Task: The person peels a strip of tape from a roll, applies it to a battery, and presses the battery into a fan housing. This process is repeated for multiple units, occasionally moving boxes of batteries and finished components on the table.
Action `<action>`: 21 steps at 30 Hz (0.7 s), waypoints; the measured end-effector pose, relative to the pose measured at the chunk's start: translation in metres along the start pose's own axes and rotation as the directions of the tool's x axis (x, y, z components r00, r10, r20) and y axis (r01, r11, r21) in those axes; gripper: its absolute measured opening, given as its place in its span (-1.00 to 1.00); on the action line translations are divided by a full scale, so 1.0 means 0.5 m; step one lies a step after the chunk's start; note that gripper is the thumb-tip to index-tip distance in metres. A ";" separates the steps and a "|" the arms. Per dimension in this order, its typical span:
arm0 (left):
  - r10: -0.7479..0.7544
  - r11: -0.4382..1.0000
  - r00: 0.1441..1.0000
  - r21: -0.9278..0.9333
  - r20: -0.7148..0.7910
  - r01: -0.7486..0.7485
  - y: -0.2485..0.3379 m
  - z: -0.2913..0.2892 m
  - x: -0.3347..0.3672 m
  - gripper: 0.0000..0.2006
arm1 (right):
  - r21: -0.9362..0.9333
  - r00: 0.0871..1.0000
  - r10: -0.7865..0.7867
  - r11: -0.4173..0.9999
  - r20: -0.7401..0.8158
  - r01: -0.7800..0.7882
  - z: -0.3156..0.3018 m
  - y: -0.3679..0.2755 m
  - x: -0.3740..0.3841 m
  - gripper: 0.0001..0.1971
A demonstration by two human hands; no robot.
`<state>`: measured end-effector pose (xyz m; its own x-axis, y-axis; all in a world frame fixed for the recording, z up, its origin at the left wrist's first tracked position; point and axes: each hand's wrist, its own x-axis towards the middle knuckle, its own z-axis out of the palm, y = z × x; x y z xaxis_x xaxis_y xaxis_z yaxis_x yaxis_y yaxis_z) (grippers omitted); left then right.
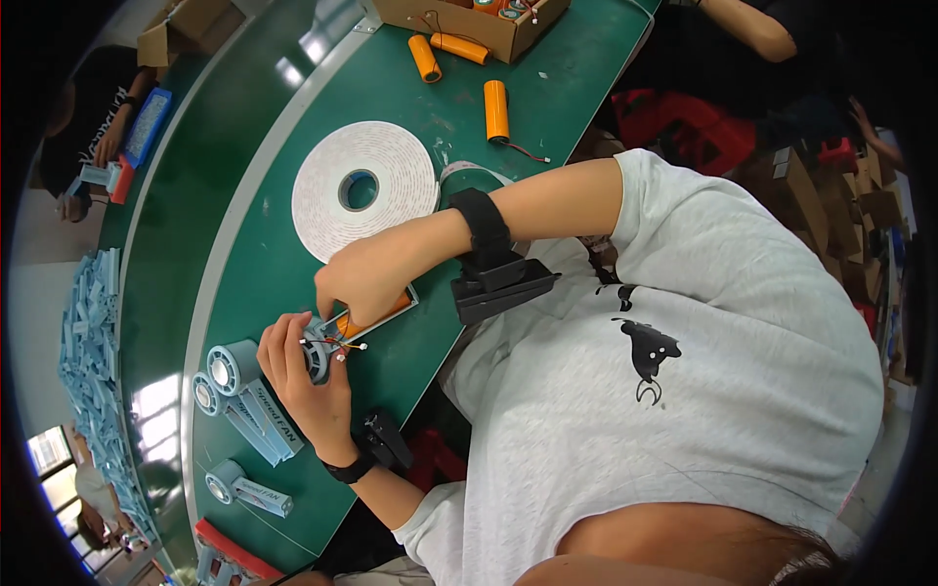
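My left hand (303, 376) is wrapped round the round head of a handheld fan housing (317, 361), which lies opened on the green table. Its light-blue handle shell points away to the right, with an orange cylindrical battery (344, 325) inside. Over the shell bends my right hand (366, 283), fingers curled and pressed against the battery; they hide part of it. Thin coloured wires (342, 342) with small white connectors stick out between fan head and handle. Black straps with black devices sit on both wrists.
A big roll of white double-sided tape (318, 195) lies just beyond my right hand. Loose orange batteries (496, 112) and a cardboard box (528, 34) are farther off. Light-blue fans (264, 420) lie at left, near a red-edged holder (234, 550). Another person (83, 127) works across the table.
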<state>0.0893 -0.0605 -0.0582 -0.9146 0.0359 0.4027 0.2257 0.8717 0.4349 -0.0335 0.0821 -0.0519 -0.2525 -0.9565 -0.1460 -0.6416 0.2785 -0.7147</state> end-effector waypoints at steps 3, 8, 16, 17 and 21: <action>0.020 1.000 1.000 0.004 -0.019 -0.020 -0.005 0.002 -0.003 -0.51 | -0.041 1.000 0.002 0.999 0.016 -0.001 -0.007 -0.006 0.009 -0.64; 0.024 0.999 0.999 0.024 -0.034 -0.023 -0.001 0.002 -0.015 -0.53 | 0.107 0.957 -0.239 0.969 0.167 0.223 -0.022 0.028 0.032 -0.66; 0.060 0.997 0.996 0.046 -0.062 -0.057 0.004 -0.002 -0.016 -0.56 | -0.101 0.923 -0.052 0.995 -0.381 0.014 0.076 0.001 -0.011 -0.83; 0.090 0.995 0.994 0.047 -0.059 -0.088 0.005 0.000 -0.009 -0.57 | -0.103 0.916 -0.034 0.995 -0.399 -0.008 0.086 0.001 -0.011 -0.83; 0.161 0.970 0.987 0.183 -0.006 -0.157 0.013 -0.041 0.017 -0.64 | 0.033 0.882 -0.060 0.996 -0.466 0.085 0.051 -0.013 -0.003 -0.84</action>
<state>0.0899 -0.0645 -0.0355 -0.8645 0.1727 0.4720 0.3013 0.9298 0.2115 -0.0106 0.0793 -0.0643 -0.5221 -0.8204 0.2332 -0.6364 0.1927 -0.7469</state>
